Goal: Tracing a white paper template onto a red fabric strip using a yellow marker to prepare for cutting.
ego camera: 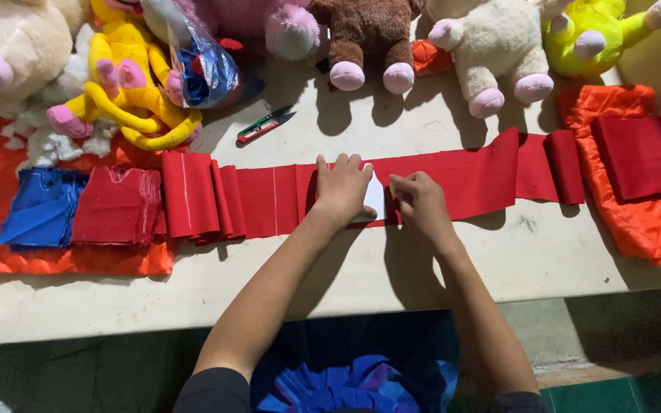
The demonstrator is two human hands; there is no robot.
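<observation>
A long red fabric strip point(468, 176) lies across the pale table point(392, 268), folded in pleats at both ends. A small white paper template point(375, 197) rests on the strip's middle. My left hand point(340, 190) lies flat on the fabric, pressing the template's left side. My right hand point(421, 205) sits just right of the template with its fingers curled at the template's edge; whether it pinches a marker is hidden.
Small red-and-green snips point(265, 125) lie behind the strip. Stacks of cut red pieces point(118, 205) and blue pieces point(40, 206) sit left on orange quilted cloth point(55, 258). Plush toys point(491, 42) line the far edge. More red fabric point(640, 157) lies at right.
</observation>
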